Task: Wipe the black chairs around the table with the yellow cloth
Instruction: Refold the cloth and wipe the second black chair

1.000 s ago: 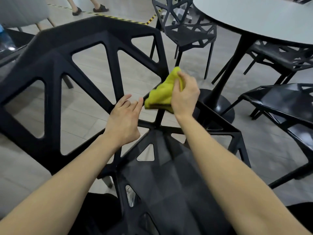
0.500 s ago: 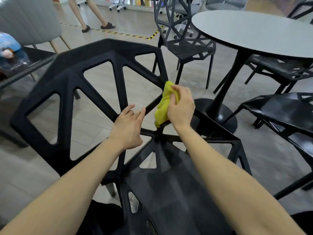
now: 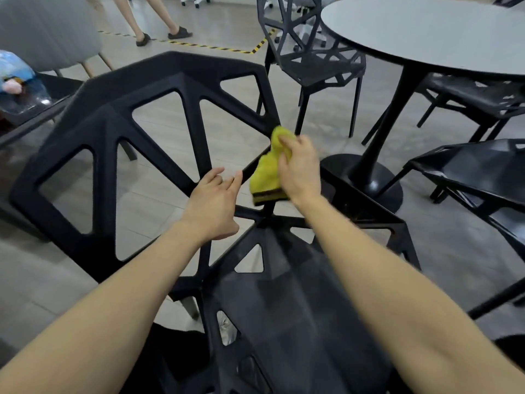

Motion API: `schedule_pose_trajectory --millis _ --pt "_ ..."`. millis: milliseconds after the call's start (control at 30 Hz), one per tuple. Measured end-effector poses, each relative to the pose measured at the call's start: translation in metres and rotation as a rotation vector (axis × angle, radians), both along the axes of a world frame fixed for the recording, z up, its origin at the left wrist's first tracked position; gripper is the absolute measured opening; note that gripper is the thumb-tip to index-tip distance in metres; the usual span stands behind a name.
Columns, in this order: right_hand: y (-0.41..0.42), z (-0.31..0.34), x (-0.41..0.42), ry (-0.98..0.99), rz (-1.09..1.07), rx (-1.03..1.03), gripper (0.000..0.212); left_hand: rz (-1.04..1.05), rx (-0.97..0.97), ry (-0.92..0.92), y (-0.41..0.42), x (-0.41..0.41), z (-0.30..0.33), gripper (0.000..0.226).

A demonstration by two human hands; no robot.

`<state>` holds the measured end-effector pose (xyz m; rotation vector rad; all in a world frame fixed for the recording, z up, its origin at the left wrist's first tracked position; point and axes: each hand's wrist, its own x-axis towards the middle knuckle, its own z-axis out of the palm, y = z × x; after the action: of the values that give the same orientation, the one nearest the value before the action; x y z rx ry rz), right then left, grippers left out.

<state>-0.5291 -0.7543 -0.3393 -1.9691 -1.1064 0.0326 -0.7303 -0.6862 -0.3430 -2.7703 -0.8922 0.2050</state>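
Note:
A black chair (image 3: 108, 120) with a lattice back of triangular openings stands right in front of me, its seat below my arms. My right hand (image 3: 299, 169) is shut on the yellow cloth (image 3: 268, 172), pressing it against the right-hand strut of the chair back. My left hand (image 3: 211, 206) rests on a lower strut just left of the cloth, fingers curled around the bar. Three more black chairs stand around the round grey table (image 3: 426, 32): one at the back (image 3: 312, 64), one under the table's right side (image 3: 477, 98), one at the right edge (image 3: 468, 169).
The table's black pedestal base (image 3: 366, 177) sits on the floor just right of my right hand. A grey upholstered chair (image 3: 48, 32) and a low black surface with a blue bag (image 3: 17, 81) are at the left. A person's legs (image 3: 159, 21) cross the far floor.
My right hand has slid the cloth along the strut, and the cloth now hangs lower below my fingers. The view has tilted up. My left hand has kept its hold.

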Motion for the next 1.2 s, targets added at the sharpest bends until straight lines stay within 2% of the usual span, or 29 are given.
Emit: schedule_pose_trajectory --millis 100,167,233,333,400,500,600,667,700,767,833,867,933,1000,1033,1133,1200 --pt "-0.045 -0.072 -0.045 0.145 0.128 -0.269 0.040 0.010 0.005 0.013 -0.001 0.000 0.003 0.117" --pt "-0.046 -0.086 -0.052 0.132 0.192 -0.374 0.040 0.006 0.018 0.009 -0.003 -0.001 0.002 0.117" --pt "-0.026 -0.071 -0.040 0.090 0.097 -0.373 0.042 -0.004 0.020 0.035 -0.003 -0.002 0.002 0.117" --pt "-0.024 -0.054 -0.027 0.088 -0.066 -0.161 0.043 -0.001 0.058 0.048 -0.003 0.000 0.005 0.118" --pt "-0.031 -0.066 -0.023 0.105 0.052 -0.247 0.044 -0.004 0.035 0.073 -0.003 -0.002 0.007 0.117" --pt "-0.040 -0.068 -0.019 0.250 0.168 -0.426 0.045 -0.056 0.008 0.056 -0.006 -0.010 0.016 0.107" --pt "-0.042 -0.028 -0.022 0.251 0.031 -0.197 0.041 -0.055 -0.102 -0.229 -0.021 -0.039 0.018 0.072" --pt "-0.041 0.000 -0.042 0.192 -0.011 0.061 0.040 0.066 -0.024 -0.446 -0.036 -0.068 0.008 0.043" --pt "-0.038 0.009 -0.059 0.170 0.036 0.174 0.040 0.154 0.023 -0.469 -0.042 -0.081 0.006 0.032" --pt "-0.032 -0.002 -0.101 0.084 0.290 0.209 0.043 0.334 0.024 -0.307 -0.050 -0.098 0.005 0.030" --pt "-0.034 -0.041 -0.130 -0.026 0.509 0.083 0.045 0.379 0.018 -0.138 -0.052 -0.102 0.005 0.036" --pt "-0.037 -0.065 -0.126 -0.033 0.486 0.045 0.046 0.351 0.024 -0.112 -0.050 -0.102 0.006 0.035" --pt "-0.046 -0.093 -0.099 0.077 0.246 -0.073 0.048 0.303 0.029 -0.122 -0.048 -0.100 0.007 0.028" --pt "-0.044 -0.094 -0.080 0.187 0.035 -0.204 0.051 0.307 0.016 -0.124 -0.048 -0.101 0.007 0.021" --pt "-0.038 -0.087 -0.084 0.200 0.016 -0.207 0.049 0.310 0.004 -0.120 -0.048 -0.101 0.008 0.021" --pt "-0.027 -0.067 -0.119 0.109 0.220 -0.054 0.041 0.315 -0.015 -0.117 -0.047 -0.101 0.011 0.022" --pt "-0.036 -0.079 -0.120 0.086 0.323 -0.060 0.043 0.305 -0.044 -0.122 -0.045 -0.101 0.011 0.022"
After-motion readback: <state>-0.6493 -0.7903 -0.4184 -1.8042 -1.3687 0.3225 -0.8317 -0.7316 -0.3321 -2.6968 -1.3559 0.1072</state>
